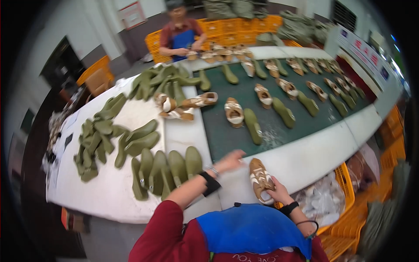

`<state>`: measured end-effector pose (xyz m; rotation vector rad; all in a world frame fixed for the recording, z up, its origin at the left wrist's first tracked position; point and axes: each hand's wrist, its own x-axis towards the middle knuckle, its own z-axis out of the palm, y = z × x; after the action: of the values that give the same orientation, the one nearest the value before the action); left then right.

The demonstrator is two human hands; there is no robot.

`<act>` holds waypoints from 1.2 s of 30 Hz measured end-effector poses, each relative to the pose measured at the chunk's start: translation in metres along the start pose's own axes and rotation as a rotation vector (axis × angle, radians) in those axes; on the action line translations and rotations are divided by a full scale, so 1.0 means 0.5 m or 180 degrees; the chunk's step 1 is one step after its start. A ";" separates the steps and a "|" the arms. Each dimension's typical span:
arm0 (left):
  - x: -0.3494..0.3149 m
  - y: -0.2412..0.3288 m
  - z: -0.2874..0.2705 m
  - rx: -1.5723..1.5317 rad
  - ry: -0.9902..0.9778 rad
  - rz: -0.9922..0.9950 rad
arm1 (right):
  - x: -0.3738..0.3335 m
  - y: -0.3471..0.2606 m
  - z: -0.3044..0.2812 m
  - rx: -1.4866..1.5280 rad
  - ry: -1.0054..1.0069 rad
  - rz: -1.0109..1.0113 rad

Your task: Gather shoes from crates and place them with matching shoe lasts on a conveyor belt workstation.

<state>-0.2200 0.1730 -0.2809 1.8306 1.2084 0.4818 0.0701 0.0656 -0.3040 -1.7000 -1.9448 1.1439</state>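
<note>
A brown shoe with white stripes point(260, 177) is in my right hand point(279, 192), gripped at its heel end just over the white table border. My left hand point(230, 161), slightly blurred, hovers left of that shoe with fingers stretched out and nothing visible in them. Beside my left forearm stand several green shoe lasts point(176, 165) on the white table point(109, 196). Beyond my hands, a brown and white shoe point(234, 112) and a green last point(252, 126) lie on the dark green belt point(227, 142).
More lasts are heaped point(159, 81) on the table's left, beside a few shoes point(178, 112). Rows of shoes and lasts cover the belt's far part. Across it, a person in a blue apron point(182, 40) handles shoes. An orange crate point(347, 187) with plastic bags stands at my right.
</note>
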 end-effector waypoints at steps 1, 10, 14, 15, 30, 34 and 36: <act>-0.027 0.009 0.089 -0.0103 0.0157 0.0064 | 0.011 0.009 0.008 -0.0063 0.0123 -0.0072; -0.086 0.127 0.162 0.0844 0.0774 0.0054 | 0.015 -0.137 0.013 -0.0003 0.0661 -0.0336; -0.072 0.162 0.075 0.0816 0.2033 0.1386 | 0.037 -0.217 -0.012 -0.0707 0.1710 -0.1444; -0.085 0.183 0.047 0.0299 0.1876 0.1124 | 0.042 -0.259 -0.028 -0.0608 0.1766 -0.1667; -0.134 0.251 -0.034 -0.0268 0.2278 0.0967 | 0.028 -0.334 -0.108 -0.0114 0.1666 -0.2091; -0.140 0.245 -0.045 0.0013 0.2170 0.1153 | 0.023 -0.366 -0.106 -0.0140 0.1758 -0.2187; -0.138 0.257 -0.048 -0.0072 0.2193 0.1343 | 0.030 -0.364 -0.108 -0.0081 0.1808 -0.2190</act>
<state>-0.1983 0.1033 -0.1525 1.9679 1.2223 1.4456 -0.0204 0.1038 -0.1406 -1.0402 -1.9063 0.3372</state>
